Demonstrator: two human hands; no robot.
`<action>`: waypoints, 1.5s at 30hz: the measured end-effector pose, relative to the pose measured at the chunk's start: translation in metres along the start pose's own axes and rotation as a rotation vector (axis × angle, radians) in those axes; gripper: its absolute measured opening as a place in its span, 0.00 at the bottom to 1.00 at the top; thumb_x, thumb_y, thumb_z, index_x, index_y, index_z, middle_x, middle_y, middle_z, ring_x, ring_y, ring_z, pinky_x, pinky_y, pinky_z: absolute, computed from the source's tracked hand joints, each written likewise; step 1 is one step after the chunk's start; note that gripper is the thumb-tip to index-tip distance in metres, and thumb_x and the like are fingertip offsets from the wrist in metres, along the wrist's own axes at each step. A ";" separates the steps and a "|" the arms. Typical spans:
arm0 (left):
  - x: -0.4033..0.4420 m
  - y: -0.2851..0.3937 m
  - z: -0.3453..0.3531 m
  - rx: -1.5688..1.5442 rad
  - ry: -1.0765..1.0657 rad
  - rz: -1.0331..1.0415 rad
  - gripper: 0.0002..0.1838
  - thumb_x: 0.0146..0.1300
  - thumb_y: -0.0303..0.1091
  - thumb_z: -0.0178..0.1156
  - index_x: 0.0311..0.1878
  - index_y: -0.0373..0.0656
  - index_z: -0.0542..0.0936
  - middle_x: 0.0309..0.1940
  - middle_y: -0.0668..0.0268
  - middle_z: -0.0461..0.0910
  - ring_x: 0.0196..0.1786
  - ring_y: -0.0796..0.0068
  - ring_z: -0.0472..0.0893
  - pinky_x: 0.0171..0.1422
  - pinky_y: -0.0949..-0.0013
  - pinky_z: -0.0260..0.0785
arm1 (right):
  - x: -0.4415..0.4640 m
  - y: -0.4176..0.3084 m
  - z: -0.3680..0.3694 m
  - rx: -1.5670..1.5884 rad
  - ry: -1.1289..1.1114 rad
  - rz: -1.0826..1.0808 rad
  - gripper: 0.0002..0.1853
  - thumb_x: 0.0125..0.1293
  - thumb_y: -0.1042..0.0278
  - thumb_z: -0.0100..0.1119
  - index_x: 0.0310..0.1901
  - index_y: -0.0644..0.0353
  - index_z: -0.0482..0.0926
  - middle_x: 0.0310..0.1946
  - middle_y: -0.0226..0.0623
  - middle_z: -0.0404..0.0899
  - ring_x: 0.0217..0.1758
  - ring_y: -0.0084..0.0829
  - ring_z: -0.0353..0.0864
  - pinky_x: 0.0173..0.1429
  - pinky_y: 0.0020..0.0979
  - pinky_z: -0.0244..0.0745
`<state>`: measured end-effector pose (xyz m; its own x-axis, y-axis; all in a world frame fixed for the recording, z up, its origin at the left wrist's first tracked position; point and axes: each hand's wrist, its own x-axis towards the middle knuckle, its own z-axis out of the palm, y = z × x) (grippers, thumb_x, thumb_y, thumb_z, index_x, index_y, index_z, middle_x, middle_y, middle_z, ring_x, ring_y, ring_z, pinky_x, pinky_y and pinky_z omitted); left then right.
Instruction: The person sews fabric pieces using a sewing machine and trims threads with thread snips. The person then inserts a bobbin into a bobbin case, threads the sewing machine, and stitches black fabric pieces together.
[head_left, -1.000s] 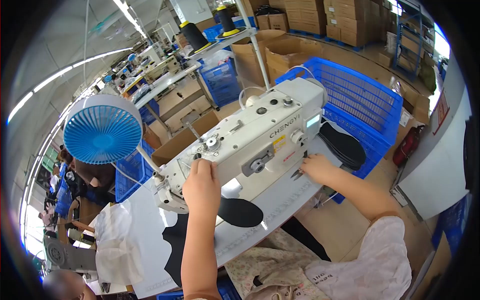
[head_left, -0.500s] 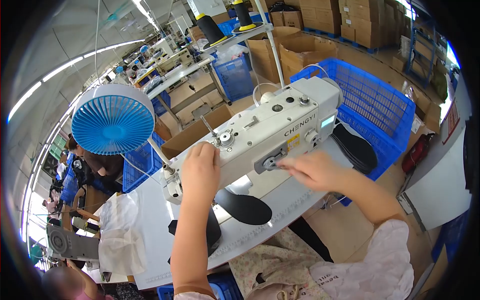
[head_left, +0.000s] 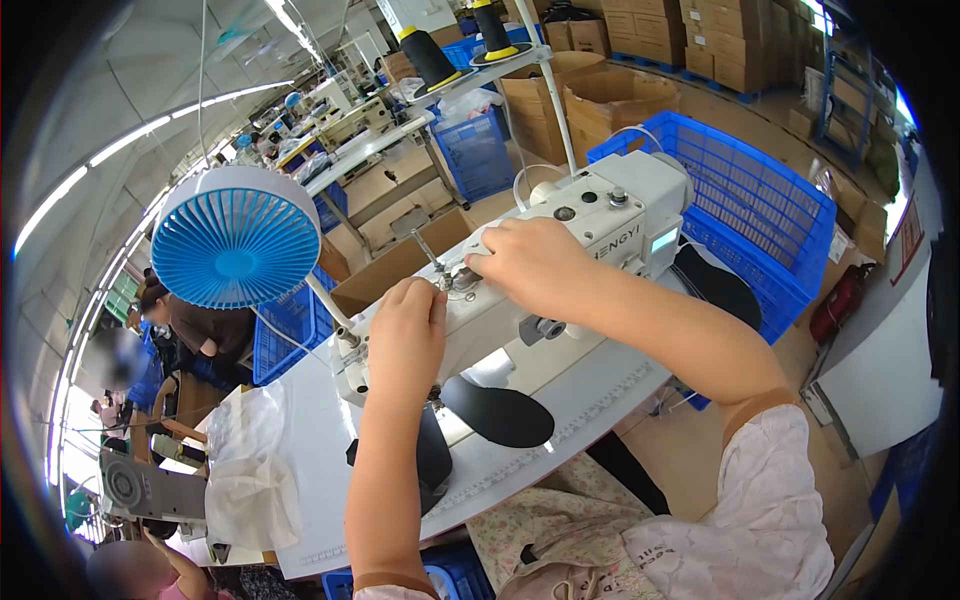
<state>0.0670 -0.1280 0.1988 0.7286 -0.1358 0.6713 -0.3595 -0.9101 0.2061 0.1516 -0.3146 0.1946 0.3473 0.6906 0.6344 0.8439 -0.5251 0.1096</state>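
A white sewing machine (head_left: 590, 225) stands on the pale worktable (head_left: 320, 480). My left hand (head_left: 408, 325) rests at the left end of the machine head, fingers bent and close together; what they hold, if anything, is hidden. At the metal tension dial on top of the machine, my right hand (head_left: 530, 262) has its fingers curled around something too small to make out. Under the machine head, a black sole-shaped piece (head_left: 498, 412) lies on the table. Another black piece (head_left: 432, 460) lies partly behind my left forearm.
A blue fan (head_left: 236, 240) stands at the machine's left. Behind the machine is a large blue crate (head_left: 745, 190), with black soles (head_left: 722, 285) stacked near it. Thread cones (head_left: 428, 58) stand above. Co-workers (head_left: 205, 325) sit at the left.
My right hand has moved from the machine's right end, past the front lever, to the top dial. My left hand stays at the machine's left end. The view has shifted slightly.
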 end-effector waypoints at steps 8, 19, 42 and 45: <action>-0.001 -0.001 0.000 -0.018 0.024 0.005 0.05 0.60 0.25 0.62 0.32 0.35 0.76 0.34 0.56 0.79 0.39 0.53 0.79 0.43 0.58 0.71 | 0.006 -0.006 0.005 -0.054 0.018 -0.026 0.05 0.48 0.75 0.62 0.29 0.58 0.82 0.31 0.38 0.79 0.40 0.37 0.81 0.42 0.36 0.78; -0.094 0.046 -0.046 -0.499 -0.138 -0.192 0.04 0.57 0.22 0.64 0.30 0.39 0.78 0.34 0.60 0.84 0.39 0.64 0.83 0.45 0.66 0.73 | -0.049 -0.028 -0.025 0.138 0.098 0.089 0.14 0.56 0.62 0.67 0.45 0.50 0.85 0.27 0.31 0.73 0.34 0.34 0.78 0.36 0.37 0.74; -0.438 -0.049 -0.016 0.259 -0.894 -0.702 0.16 0.56 0.29 0.54 0.48 0.44 0.82 0.44 0.57 0.84 0.46 0.49 0.83 0.49 0.53 0.77 | -0.202 -0.033 0.073 0.209 -0.374 0.391 0.24 0.54 0.70 0.65 0.54 0.65 0.77 0.56 0.47 0.73 0.62 0.49 0.69 0.64 0.44 0.67; -0.366 -0.029 -0.055 -0.049 -1.355 -0.750 0.12 0.61 0.31 0.55 0.43 0.43 0.85 0.39 0.57 0.85 0.43 0.58 0.84 0.47 0.57 0.76 | -0.181 -0.050 0.061 0.282 -0.335 0.301 0.22 0.52 0.69 0.67 0.51 0.61 0.79 0.55 0.42 0.74 0.61 0.47 0.71 0.64 0.43 0.67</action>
<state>-0.2209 -0.0300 -0.0134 0.6989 0.0648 -0.7123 0.3187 -0.9198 0.2290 0.0717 -0.3831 0.0277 0.6639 0.6751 0.3216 0.7478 -0.6023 -0.2794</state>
